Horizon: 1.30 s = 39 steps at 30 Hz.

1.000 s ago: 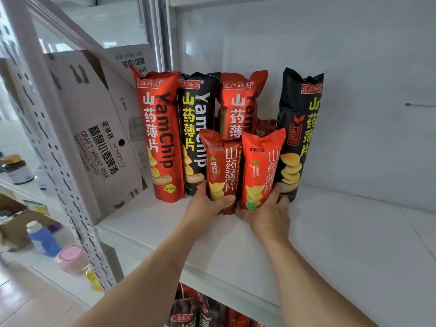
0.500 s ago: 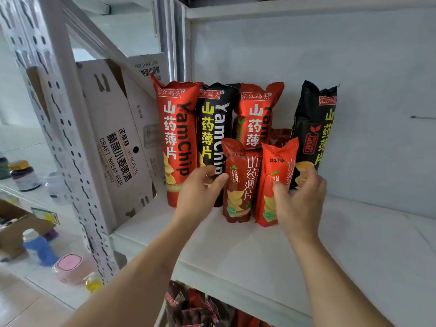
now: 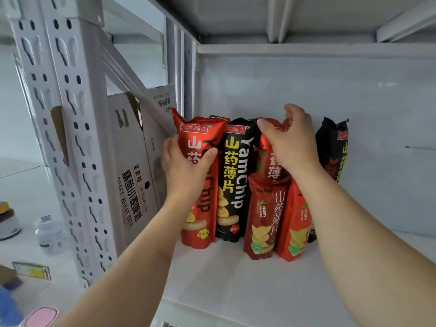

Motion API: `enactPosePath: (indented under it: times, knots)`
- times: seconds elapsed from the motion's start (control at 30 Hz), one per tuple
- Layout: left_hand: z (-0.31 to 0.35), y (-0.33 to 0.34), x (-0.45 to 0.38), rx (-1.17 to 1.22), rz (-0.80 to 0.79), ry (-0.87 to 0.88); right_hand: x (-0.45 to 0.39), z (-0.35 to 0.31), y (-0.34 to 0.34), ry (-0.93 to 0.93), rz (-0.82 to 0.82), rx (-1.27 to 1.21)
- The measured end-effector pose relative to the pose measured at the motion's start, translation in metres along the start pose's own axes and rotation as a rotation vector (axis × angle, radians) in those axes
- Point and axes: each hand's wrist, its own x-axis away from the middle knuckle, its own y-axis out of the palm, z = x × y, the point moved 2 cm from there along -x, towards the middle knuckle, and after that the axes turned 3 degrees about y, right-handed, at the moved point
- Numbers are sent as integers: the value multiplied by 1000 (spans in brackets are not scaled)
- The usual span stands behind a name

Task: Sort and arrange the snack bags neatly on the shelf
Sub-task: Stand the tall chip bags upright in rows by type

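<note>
While my left hand [image 3: 186, 168] grips the tall red bag [image 3: 200, 185] and my right hand [image 3: 290, 145] clutches the back red bag [image 3: 274, 171] at 12 o'clock, rows look half straightened

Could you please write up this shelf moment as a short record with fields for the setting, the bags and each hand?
setting: white metal shelf, cardboard beer carton at its left end
back row: tall red bag, tall black bag, second tall red bag, black bag far right, all upright
front row: two short red bags standing side by side
left hand: grips the tall red bag at mid-height
right hand: curled over the top of the second tall red bag
</note>
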Motion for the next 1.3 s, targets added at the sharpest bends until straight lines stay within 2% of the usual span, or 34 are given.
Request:
enactPosePath:
  times: [0.1, 0.23, 0.5, 0.9, 1.3]
  knots:
    - [-8, 6, -5, 73, -76, -86, -19, 10, 0, 79, -30, 42]
    - [-11, 11, -4, 147, -82, -107, -22, 31, 4, 169, -33, 27]
    - [-10, 10, -4, 130, -33, -99, -30, 52, 18, 198, -95, -95]
    - [-8, 2, -6, 188, -117, -70, -36, 64, 25, 222, -236, -206]
    - [23, -9, 12, 123, 24, -21, -59, 50, 5, 157, -98, -264]
